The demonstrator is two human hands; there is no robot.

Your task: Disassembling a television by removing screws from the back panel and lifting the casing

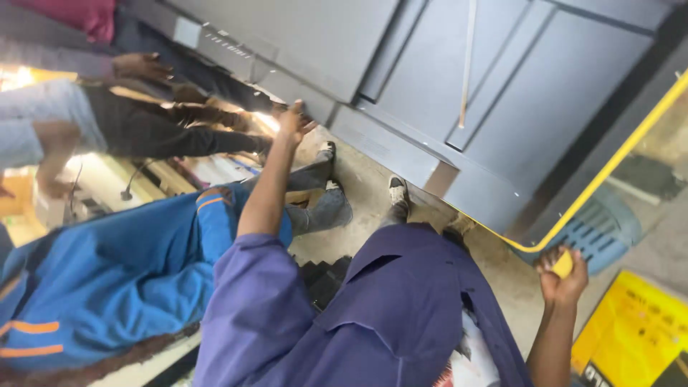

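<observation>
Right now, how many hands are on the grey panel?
3 at least: left hand on the grey panel edge, right hand gripping its yellow-trimmed corner, co-worker's hand upper left. Others may be hidden.

Workshop or factory floor. Large grey metal cabinet (459, 93) with yellow-edged panel (609, 172) fills view. Bare concrete floor (362, 186). Several people close together in blue work overalls (107, 279) and purple work jacket (373, 315); blue plastic crate (602, 226) nearby.
</observation>
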